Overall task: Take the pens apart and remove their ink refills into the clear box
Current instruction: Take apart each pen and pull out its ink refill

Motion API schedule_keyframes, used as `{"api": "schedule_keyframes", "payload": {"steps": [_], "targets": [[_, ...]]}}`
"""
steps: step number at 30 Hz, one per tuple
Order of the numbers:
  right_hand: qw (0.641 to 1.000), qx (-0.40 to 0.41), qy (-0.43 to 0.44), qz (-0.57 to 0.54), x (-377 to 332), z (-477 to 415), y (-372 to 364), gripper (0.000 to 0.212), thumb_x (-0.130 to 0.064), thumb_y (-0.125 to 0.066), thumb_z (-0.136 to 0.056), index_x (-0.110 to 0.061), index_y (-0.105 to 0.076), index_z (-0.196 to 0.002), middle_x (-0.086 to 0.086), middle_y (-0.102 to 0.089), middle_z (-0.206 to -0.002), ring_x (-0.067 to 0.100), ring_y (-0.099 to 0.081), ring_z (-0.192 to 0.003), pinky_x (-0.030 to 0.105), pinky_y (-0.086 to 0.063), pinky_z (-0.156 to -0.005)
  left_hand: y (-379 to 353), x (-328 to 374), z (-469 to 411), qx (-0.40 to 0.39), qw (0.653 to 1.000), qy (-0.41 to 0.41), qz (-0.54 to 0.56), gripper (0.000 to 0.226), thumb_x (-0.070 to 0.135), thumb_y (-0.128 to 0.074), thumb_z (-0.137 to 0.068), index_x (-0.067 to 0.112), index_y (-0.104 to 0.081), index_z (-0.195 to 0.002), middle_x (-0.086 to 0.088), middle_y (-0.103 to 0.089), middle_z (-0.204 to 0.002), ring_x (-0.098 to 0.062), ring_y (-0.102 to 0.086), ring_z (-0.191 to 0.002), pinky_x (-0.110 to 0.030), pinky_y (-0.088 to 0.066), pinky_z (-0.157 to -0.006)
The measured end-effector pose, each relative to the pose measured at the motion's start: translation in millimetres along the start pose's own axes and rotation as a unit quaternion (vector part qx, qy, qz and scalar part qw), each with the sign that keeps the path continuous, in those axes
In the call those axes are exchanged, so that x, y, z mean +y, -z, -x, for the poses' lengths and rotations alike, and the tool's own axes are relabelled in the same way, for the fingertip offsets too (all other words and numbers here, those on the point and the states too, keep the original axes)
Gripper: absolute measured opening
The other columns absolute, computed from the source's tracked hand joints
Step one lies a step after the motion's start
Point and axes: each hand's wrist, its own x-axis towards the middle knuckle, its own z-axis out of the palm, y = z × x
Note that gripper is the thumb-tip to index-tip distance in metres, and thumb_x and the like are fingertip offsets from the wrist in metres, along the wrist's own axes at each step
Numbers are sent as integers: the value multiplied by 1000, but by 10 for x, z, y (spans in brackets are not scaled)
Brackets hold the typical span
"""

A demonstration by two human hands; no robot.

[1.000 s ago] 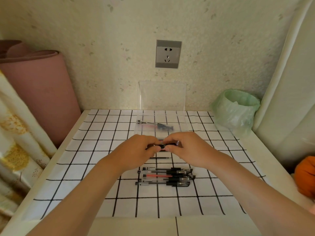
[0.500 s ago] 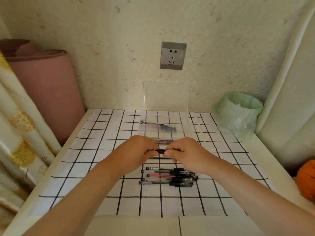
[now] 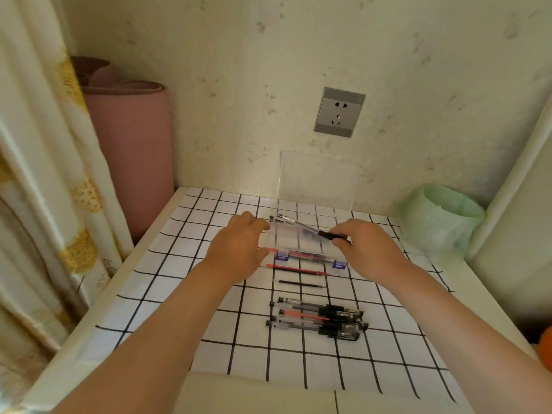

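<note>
My right hand point(image 3: 369, 249) pinches the black grip end of a clear pen point(image 3: 301, 227), which slants up-left over the clear box point(image 3: 307, 249). My left hand point(image 3: 239, 249) rests at the box's left side with curled fingers; whether it touches the box or the pen tip is unclear. The box's lid stands open against the wall and pen parts lie inside. On the cloth in front of the box lie a red refill point(image 3: 298, 269) and a black refill point(image 3: 301, 283). Three whole pens point(image 3: 316, 319) lie side by side nearer to me.
A black-gridded white cloth point(image 3: 209, 294) covers the table. A green-bagged bin point(image 3: 439, 222) stands at the back right, a pink rolled mat point(image 3: 131, 150) at the back left, a curtain on the left. An orange object point(image 3: 545, 348) sits at the right edge.
Both hands moved from above the refills forward to the box. The left hand let go of the pen, which the right hand now holds alone over the box. The camera tilted left.
</note>
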Motion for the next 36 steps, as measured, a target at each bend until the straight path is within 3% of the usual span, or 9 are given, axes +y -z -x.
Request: {"api": "schedule_keyframes", "payload": {"steps": [6, 11, 14, 19, 22, 24, 25, 30, 36], "targets": [[998, -10, -21, 60, 60, -518, -55, 25, -16, -51, -97, -17, -73, -108, 5, -63, -93, 23, -60, -82, 39, -53, -76, -130, 7, 23, -77, 996, -16, 30, 49, 35, -60, -92, 23, -45, -137, 2, -40, -134, -16, -42, -119, -35, -48, -94], [988, -87, -46, 116, -18, -799, -182, 27, -13, -49, -96, -15, -72, -109, 6, -68, -98, 22, -62, -82, 31, -51, -67, -168, -6, 3, -66, 998, -19, 10, 45, 35, -57, -94, 21, -50, -136, 3, -42, -131, -17, -45, -117, -35, -46, -96], [984, -127, -31, 121, 1, -863, -252, 29, -15, -44, -97, -15, -72, -107, 2, -69, -106, 22, -61, -90, 29, -49, -74, -163, -14, -9, -65, 998, -21, 13, 44, 35, -56, -94, 21, -50, -136, 3, -43, -130, -17, -44, -116, -34, -46, -95], [982, -145, -16, 120, 28, -811, -290, 36, -26, -35, -100, -15, -66, -87, 2, -68, -87, 25, -61, -83, 36, -50, -75, -155, -8, -8, -67, 997, -23, 12, 45, 36, -56, -94, 22, -49, -137, 2, -43, -132, -16, -41, -119, -33, -45, -96], [980, -161, -5, 120, -2, -685, -253, 34, -35, -34, -101, -25, -65, -113, 1, -66, -114, 26, -60, -101, 38, -47, -86, -138, 6, -1, -64, 998, -22, 9, 46, 36, -56, -94, 23, -48, -137, 3, -42, -133, -16, -40, -120, -32, -45, -95], [980, -148, 5, 137, -1, -591, -214, 41, -35, -38, -101, -26, -48, -140, 4, -51, -138, 27, -50, -123, 41, -41, -101, -113, 38, 15, -51, 998, -29, 9, 46, 34, -57, -93, 23, -46, -136, 3, -40, -132, -16, -39, -118, -31, -45, -92], [983, -129, 11, 129, -3, -537, -184, 42, -33, -41, -101, -26, -46, -142, 3, -49, -139, 26, -48, -125, 41, -40, -103, -95, 60, 22, -38, 999, -36, 10, 45, 32, -58, -92, 24, -46, -134, 3, -40, -131, -16, -39, -117, -30, -45, -91], [990, -18, 103, 90, -104, -119, -11, 27, -22, -51, -96, -29, -67, -116, -3, -61, -108, 17, -57, -95, 36, -49, -83, 6, 241, 83, -10, 996, -82, 39, 31, 27, -60, -91, 25, -52, -122, 6, -45, -119, -12, -41, -112, -27, -44, -89], [986, -160, 53, 10, -161, 418, 87, 18, -37, -59, -92, -37, -71, -105, -16, -66, -97, -3, -53, -73, 17, -42, -67, 2, 457, 253, -106, 987, -104, 59, 20, 31, -59, -92, 31, -60, -112, 12, -56, -104, -7, -53, -98, -28, -48, -86]]}}
